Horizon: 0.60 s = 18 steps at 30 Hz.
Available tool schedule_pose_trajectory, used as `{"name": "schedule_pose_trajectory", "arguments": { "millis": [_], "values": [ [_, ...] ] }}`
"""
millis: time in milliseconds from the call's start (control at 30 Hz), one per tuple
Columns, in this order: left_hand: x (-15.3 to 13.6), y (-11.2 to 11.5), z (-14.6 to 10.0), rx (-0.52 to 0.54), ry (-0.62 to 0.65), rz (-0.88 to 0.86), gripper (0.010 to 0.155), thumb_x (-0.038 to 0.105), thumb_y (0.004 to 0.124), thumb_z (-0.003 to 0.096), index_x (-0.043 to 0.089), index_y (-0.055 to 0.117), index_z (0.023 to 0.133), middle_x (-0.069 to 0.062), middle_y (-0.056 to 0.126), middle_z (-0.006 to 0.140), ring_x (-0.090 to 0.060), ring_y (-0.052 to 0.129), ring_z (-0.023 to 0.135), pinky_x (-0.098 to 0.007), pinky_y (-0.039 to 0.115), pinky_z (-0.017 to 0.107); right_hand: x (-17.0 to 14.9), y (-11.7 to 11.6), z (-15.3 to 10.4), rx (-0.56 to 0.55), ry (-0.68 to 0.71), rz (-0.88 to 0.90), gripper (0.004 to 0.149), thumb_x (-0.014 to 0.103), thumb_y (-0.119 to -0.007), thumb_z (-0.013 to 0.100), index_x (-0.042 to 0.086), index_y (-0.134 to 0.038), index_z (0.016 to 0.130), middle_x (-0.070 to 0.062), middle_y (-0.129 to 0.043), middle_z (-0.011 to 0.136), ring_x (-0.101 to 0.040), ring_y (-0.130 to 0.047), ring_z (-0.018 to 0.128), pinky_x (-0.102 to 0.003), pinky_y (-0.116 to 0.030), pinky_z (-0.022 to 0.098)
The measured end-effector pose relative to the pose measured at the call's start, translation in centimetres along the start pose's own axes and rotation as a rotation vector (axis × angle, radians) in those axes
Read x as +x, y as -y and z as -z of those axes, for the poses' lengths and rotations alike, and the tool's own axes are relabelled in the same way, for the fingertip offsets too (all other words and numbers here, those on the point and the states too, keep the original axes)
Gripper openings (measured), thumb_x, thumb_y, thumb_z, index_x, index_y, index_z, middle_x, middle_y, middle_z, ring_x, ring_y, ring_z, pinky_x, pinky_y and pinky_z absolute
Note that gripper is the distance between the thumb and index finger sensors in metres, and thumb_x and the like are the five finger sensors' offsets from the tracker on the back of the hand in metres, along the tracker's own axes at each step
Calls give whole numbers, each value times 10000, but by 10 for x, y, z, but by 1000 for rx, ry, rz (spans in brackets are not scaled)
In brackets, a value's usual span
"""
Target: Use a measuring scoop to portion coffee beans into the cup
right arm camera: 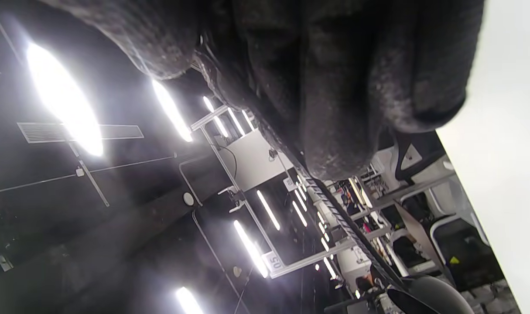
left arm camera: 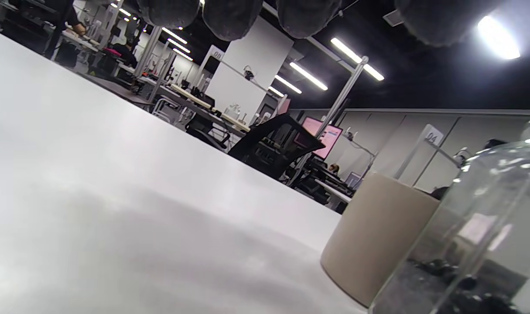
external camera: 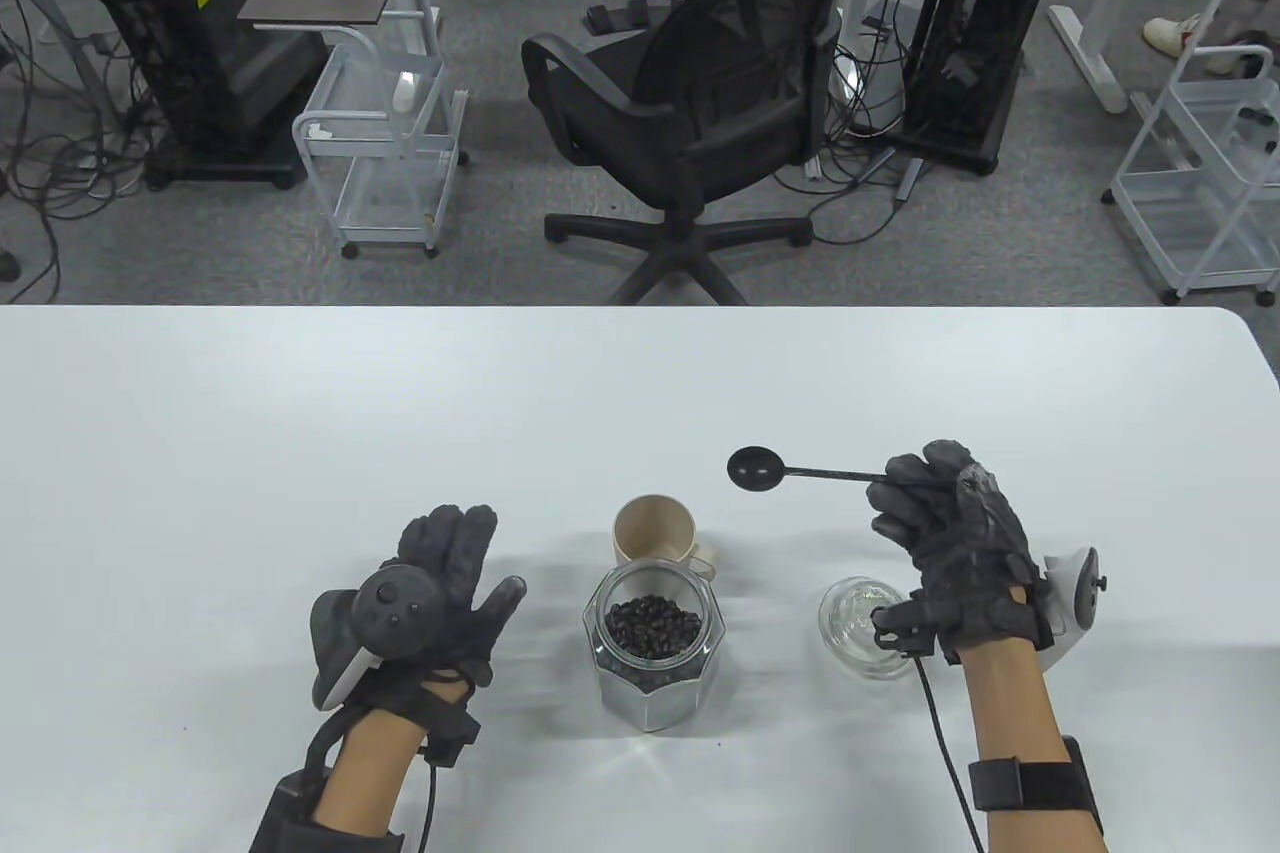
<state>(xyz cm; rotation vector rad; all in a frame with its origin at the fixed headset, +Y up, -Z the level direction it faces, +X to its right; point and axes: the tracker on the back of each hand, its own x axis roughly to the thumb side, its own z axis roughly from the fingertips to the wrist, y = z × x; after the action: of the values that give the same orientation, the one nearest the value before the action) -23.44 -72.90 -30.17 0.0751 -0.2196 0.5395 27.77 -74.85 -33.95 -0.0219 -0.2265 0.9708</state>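
- Table view shows the right hand (external camera: 950, 548) pinching the handle end of the black measuring scoop (external camera: 790, 470), fingers curled round it; the bowl sticks out to the left, held above the table and looking empty.
- Left hand (external camera: 440, 583) lies flat on the white table (external camera: 250, 453), fingers straight and spread, grasping nothing, just left of the jar.
- Glass jar (external camera: 655, 643) stands open between the hands, dark coffee beans (external camera: 655, 625) visible through its mouth; the beige cup (external camera: 655, 531) sits right behind it, apparently touching, with its handle to the right.
- Glass lid (external camera: 862, 623) rests on the table near the right wrist, partly under the glove.
- Left wrist view confirms cup (left arm camera: 378, 237) and jar (left arm camera: 478, 231) stand close together; whether they touch is not clear there.
- Right wrist view shows little beyond gloved fingers and the scoop's handle running off toward its bowl (right arm camera: 430, 298).
- Risk, as I judge it: nobody steadies the jar, so a scoop dug in at an angle could push it into the cup or tip it.
- Holding the scoop so far back on a thin handle gives little control; a heaped load may spill beans over the jar rim or onto the table during the short carry.
- The right forearm could also knock the lid when reaching in.
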Motion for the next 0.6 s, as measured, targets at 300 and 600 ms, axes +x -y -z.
{"name": "schedule_pose_trajectory", "arguments": {
  "millis": [300, 600],
  "values": [
    [44, 10, -5, 4, 208, -106, 800, 706, 576, 474, 283, 437, 1139, -120, 473, 1213, -512, 492, 1112, -724, 454, 706, 8, -6, -9, -13, 32, 9, 473, 402, -741, 554, 132, -757, 942, -221, -884, 815, -465, -1043, 631, -544, -856, 429],
    [76, 33, -6, -51, 294, -191, 820, 722, 544, 474, 278, 392, 1146, -147, 448, 1211, -522, 496, 1103, -716, 464, 703, 9, -15, -13, 13, 62, -51, 469, 400, -746, 552, 130, -765, 935, -221, -893, 804, -463, -1049, 619, -542, -860, 421]
  ]
}}
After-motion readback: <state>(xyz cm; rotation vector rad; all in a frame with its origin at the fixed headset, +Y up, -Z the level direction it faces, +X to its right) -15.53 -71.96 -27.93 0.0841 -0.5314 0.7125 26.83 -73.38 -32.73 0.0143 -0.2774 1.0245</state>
